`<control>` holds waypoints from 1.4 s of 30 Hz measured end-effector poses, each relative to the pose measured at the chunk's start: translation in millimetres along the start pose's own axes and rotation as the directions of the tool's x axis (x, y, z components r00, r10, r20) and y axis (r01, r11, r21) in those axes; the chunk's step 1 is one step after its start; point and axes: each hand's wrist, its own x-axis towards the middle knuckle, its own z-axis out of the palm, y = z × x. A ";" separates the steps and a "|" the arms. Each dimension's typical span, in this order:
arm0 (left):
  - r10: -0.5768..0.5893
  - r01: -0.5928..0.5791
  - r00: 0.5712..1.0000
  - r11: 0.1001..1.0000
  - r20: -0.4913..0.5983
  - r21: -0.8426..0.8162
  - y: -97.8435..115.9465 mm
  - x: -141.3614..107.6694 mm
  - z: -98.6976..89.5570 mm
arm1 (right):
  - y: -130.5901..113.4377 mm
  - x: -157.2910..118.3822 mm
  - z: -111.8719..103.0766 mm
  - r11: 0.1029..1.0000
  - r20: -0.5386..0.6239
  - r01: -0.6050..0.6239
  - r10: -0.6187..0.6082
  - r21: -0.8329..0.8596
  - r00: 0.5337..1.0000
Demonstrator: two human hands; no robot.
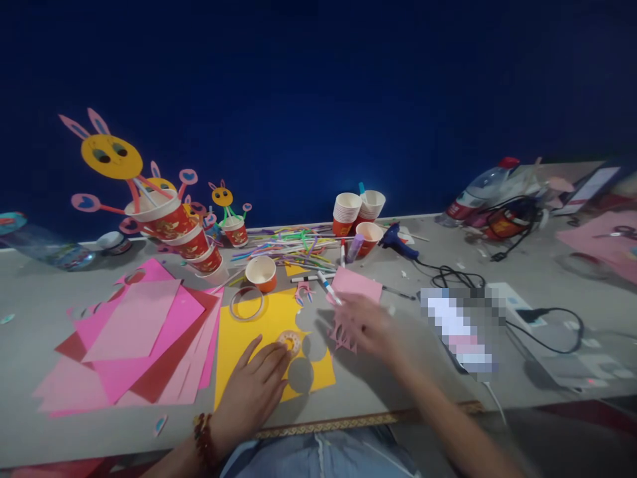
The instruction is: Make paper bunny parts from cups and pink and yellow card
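My left hand [256,382] rests flat on a yellow sheet [239,352] with round holes cut in it, fingers stretched out. Its fingertips touch a small patterned ring-shaped piece [289,341]. My right hand [371,325] is over the pink papers, its fingertips at the near end of a white marker [328,288]. Blur hides whether they grip it. Under and beside that hand lie a cut pink scrap [343,337] and a pink sheet [359,284]. A small cutout with pink ears [304,292] lies at the yellow sheet's far edge.
Pink and red sheets [134,318] are piled on the left, before paper-cup bunny figures [166,216]. Straws [293,245], a tape roll [247,304], an orange cup [261,273] and stacked cups [347,212] stand farther back. Right are a blue glue gun [398,241], cables and a phone [458,332].
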 end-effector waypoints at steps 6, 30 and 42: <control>-0.019 0.019 1.000 0.999 -0.009 0.029 0.6 -0.6 0.9 | 89.0 -4.0 -48.0 0.743 0.062 -0.317 0.433 -0.590 0.899; -0.042 0.043 0.997 0.999 0.067 -0.017 -0.4 -0.2 -1.3 | -1.3 -4.8 -10.5 0.780 0.350 -0.540 0.433 0.316 0.831; -0.050 0.045 0.996 0.997 -0.071 -0.067 -13.0 35.0 -25.6 | -46.8 8.0 -10.0 0.852 0.464 -0.417 0.245 0.315 0.851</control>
